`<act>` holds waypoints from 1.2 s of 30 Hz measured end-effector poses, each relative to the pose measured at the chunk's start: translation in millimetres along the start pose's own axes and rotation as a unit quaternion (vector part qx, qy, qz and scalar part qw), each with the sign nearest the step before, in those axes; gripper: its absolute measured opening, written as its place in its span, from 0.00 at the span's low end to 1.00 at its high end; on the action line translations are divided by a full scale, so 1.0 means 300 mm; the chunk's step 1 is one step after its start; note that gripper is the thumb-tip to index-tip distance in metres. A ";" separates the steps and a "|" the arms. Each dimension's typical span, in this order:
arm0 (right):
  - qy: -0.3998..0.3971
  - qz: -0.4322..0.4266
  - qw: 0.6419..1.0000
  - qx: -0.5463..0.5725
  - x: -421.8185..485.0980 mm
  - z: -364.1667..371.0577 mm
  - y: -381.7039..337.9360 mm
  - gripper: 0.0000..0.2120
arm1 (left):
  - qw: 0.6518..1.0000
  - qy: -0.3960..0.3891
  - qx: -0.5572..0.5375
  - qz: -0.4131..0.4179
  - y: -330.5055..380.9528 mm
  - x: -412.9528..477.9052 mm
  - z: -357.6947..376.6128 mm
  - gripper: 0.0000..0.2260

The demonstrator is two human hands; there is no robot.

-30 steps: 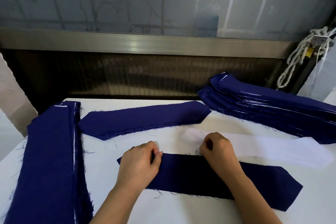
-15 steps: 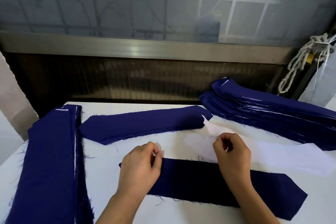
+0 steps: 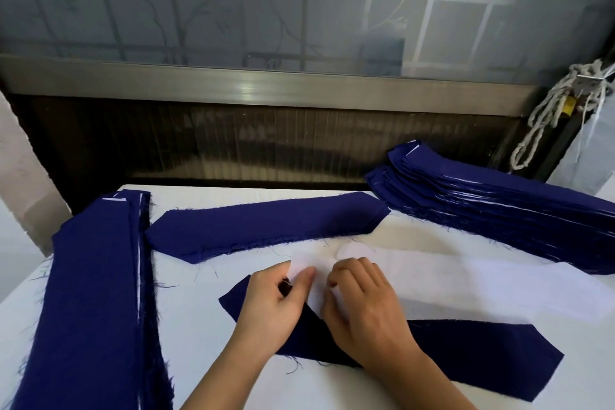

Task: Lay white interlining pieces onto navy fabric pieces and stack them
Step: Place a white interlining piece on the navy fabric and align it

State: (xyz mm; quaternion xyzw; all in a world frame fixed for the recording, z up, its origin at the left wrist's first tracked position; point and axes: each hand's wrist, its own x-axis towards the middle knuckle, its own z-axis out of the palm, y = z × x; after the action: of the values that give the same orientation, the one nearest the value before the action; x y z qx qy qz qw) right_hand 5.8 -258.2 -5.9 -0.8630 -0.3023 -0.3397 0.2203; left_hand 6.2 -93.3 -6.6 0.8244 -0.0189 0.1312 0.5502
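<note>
Now, down at lower centre, both hands are bunched together on the near end of a long white interlining strip. The left hand has that end nipped between thumb and curled fingers. Just beside it, the right hand curls its fingertips down on the same strip, gripping it too. The strip runs off to the right of the frame, its near end lying across a flat navy fabric piece with pointed ends on the white tabletop; it sits askew to the navy, not lined up with it.

Beyond the hands, mid-frame, lies a second pointed navy fabric piece, frayed along its edge. Down the left side runs a tall stack of navy pieces, white edges showing in its side and a small white slip at its far end, too small to read. At right sits a fanned navy stack, thin white lines between its layers. A knotted white rope hangs at upper right, beside the metal window sill.
</note>
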 end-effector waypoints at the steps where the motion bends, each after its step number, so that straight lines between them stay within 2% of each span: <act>1: -0.003 0.028 1.000 0.001 -0.001 -0.007 0.003 0.08 | 1.000 0.000 -0.009 0.005 0.000 -0.001 0.000 0.22; 4: -0.031 0.091 0.995 0.017 -0.003 -0.024 0.019 0.22 | 0.999 -0.017 -0.022 0.023 0.006 -0.011 0.000 0.25; 7: -0.070 0.131 0.988 0.048 -0.006 -0.026 0.029 0.28 | 1.000 -0.019 -0.012 0.018 0.002 -0.017 0.003 0.26; 10: -0.073 0.140 0.987 0.038 -0.009 -0.026 0.042 0.25 | 1.000 -0.011 -0.002 -0.004 0.004 -0.010 -0.003 0.18; 12: -0.061 0.117 0.991 0.010 -0.011 -0.026 0.053 0.16 | 0.999 0.003 -0.046 -0.009 0.012 -0.007 -0.008 0.10; 15: -0.040 0.090 0.994 -0.042 -0.013 -0.035 0.078 0.02 | 0.997 0.040 -0.069 -0.005 0.017 -0.006 -0.019 0.12; 20: -0.079 0.085 0.986 -0.120 -0.034 -0.112 0.129 0.06 | 0.994 0.100 -0.051 -0.013 0.002 -0.003 -0.045 0.07; 23: -0.074 0.108 0.978 -0.162 -0.092 -0.198 0.168 0.11 | 0.989 0.143 -0.037 -0.017 0.003 0.002 -0.054 0.05; 26: -0.034 0.133 0.967 -0.214 -0.175 -0.282 0.214 0.08 | 0.982 0.184 -0.049 -0.019 0.001 0.007 -0.061 0.06; 28: 0.010 0.175 0.959 -0.222 -0.230 -0.321 0.233 0.12 | 0.977 0.206 -0.053 -0.019 0.000 0.010 -0.064 0.05; 29: 0.042 0.207 0.952 -0.221 -0.249 -0.337 0.235 0.11 | 0.974 0.218 -0.053 -0.018 -0.001 0.011 -0.065 0.06; 32: 0.126 0.331 0.914 -0.201 -0.269 -0.354 0.231 0.09 | 0.968 0.246 -0.050 -0.022 0.002 0.009 -0.070 0.09; 36: 0.213 0.434 0.864 -0.139 -0.250 -0.370 0.208 0.16 | 0.963 0.251 -0.070 -0.064 0.014 -0.004 -0.088 0.10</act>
State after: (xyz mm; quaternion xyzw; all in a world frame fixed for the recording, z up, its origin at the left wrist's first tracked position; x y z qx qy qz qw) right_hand -46.6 -396.0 3.8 -0.8351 0.2076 -0.4236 0.2827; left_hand -0.8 -71.0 6.2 0.7239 0.1635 0.2968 0.6009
